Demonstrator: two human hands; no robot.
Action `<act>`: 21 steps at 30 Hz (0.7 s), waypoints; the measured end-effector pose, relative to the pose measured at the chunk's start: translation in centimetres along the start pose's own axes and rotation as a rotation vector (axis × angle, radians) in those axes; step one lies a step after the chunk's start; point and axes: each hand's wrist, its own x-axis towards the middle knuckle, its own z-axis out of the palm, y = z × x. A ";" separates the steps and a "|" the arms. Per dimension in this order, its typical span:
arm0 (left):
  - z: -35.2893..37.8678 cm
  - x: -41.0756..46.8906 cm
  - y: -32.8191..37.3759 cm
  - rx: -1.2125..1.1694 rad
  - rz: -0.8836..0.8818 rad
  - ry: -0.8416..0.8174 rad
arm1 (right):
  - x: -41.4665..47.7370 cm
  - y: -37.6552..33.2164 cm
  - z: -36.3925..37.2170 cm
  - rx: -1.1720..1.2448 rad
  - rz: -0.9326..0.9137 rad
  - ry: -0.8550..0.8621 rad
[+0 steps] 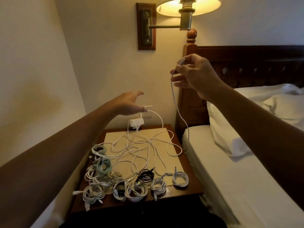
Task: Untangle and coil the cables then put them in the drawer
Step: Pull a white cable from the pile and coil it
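The right hand is raised high on the right, fingers curled around the plug end of a thin white cable, which hangs in a smooth, slack line down towards the table. The left hand sits lower, over the far edge of the table, thumb lifted and fingers loosely spread. Its fingertips seem to pinch the end of a second white cable, though motion blur makes the grip hard to read. That cable arcs down in a rounded bow into a loose tangle of white cables sprawled across a pale, flat rectangular mat in the middle of the dark wooden table. Along the near edge lie finished round coils, mostly white. Among them are a glossy black coil and, at the left, a pale green coil. A small white boxy adapter stands at the far edge. To the right is a bed with smooth white sheets, a soft rumpled pillow and a carved dark wood headboard. A lit wall lamp with a brass arm glows above.
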 end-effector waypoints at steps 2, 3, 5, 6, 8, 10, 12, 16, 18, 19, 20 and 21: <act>0.5 -0.5 3.4 -0.241 0.107 -0.097 | -0.6 -1.0 0.2 0.021 -0.023 -0.060; 0.8 -0.9 5.0 -0.372 0.163 -0.115 | -0.9 -1.4 0.3 0.041 -0.042 -0.073; 0.7 -2.0 7.5 -0.505 0.252 -0.029 | -1.1 -2.4 0.1 0.045 -0.095 -0.035; 0.4 -2.6 8.3 -0.568 0.269 0.032 | -1.1 -2.5 -0.2 0.036 -0.112 0.007; -0.3 -3.6 9.0 -0.723 0.251 0.101 | -1.8 -1.9 -0.8 0.050 -0.067 0.060; -1.3 -4.5 9.4 -0.839 0.220 0.165 | -3.3 -0.1 -0.5 0.093 0.092 -0.052; -2.1 -5.1 9.1 -0.847 0.166 0.295 | -6.2 2.4 0.6 0.025 0.225 -0.318; -2.3 -5.4 3.6 -0.500 0.103 0.589 | -11.4 6.6 0.9 -0.258 0.208 -0.538; -2.0 -6.2 0.1 -0.408 0.001 0.627 | -12.4 8.4 -1.2 -0.399 0.213 -0.430; -1.9 -6.8 -1.4 -0.383 -0.069 0.633 | -12.8 9.1 -2.4 -0.425 0.238 -0.368; -1.8 -7.5 -2.8 -0.366 -0.136 0.633 | -13.4 9.8 -3.6 -0.428 0.255 -0.306; -1.6 -8.2 -4.0 -0.358 -0.193 0.625 | -13.9 10.4 -4.7 -0.435 0.267 -0.249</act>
